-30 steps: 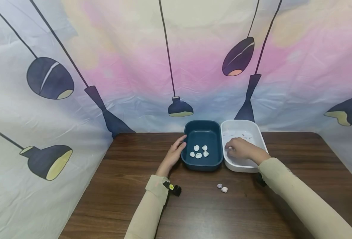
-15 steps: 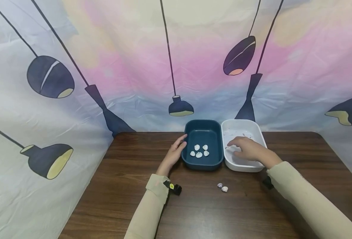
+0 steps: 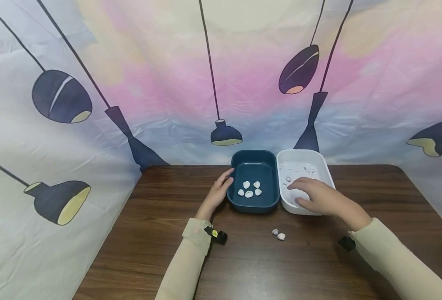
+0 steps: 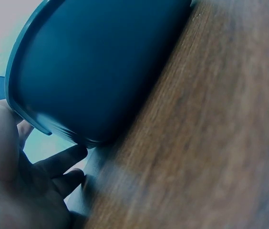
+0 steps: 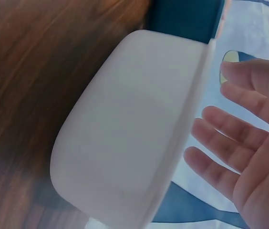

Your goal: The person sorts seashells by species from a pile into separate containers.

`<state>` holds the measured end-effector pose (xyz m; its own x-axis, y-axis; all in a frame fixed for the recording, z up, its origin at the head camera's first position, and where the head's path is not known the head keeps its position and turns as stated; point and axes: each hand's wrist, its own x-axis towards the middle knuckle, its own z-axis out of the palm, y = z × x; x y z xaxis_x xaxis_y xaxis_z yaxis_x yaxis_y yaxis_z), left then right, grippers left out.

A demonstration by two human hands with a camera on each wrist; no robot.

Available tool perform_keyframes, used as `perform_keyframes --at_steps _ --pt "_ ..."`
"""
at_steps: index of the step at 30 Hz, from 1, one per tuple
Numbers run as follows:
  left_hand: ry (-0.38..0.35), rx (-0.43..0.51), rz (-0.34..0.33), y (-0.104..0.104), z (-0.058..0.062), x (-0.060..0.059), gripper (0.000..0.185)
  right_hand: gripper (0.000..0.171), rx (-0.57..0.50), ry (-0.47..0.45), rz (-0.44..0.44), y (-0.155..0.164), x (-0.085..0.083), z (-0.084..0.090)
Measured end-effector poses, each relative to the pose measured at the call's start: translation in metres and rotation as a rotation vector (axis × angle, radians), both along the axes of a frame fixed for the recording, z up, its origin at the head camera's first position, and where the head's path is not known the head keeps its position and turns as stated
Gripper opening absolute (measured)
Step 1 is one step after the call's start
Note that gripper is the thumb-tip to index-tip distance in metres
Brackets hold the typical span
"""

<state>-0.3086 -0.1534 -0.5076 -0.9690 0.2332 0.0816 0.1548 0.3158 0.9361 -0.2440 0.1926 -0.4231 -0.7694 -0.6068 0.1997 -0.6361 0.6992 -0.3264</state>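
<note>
The right hand has drawn back over the white tray's near rim, fingers now spread and empty — pebble released — while the left hand rests flat against the blue tray.

The blue tray and white tray sit touching side by side at the table's far edge, against the curtain, so there's no way round behind them. Between the forearms lie two pebbles. The left hand rests against the blue tray's outer wall; the right hand hangs open over the white tray's near rim. Bare wood lies open to both sides and toward the person.
</note>
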Motion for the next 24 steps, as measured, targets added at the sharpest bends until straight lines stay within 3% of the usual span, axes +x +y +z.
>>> perform_keyframes --at_steps 11,19,24 --pt "-0.004 -0.001 0.001 0.000 0.001 0.000 0.046 0.031 -0.009 0.045 -0.007 -0.012 0.025 0.005" --pt "-0.001 0.000 0.000 0.000 0.001 -0.001 0.047 0.025 0.013 0.141 0.044 -0.025 0.040 0.003" --pt "-0.010 0.007 -0.027 -0.001 0.002 -0.002 0.049 0.020 -0.012 0.126 0.073 -0.029 0.045 0.002"
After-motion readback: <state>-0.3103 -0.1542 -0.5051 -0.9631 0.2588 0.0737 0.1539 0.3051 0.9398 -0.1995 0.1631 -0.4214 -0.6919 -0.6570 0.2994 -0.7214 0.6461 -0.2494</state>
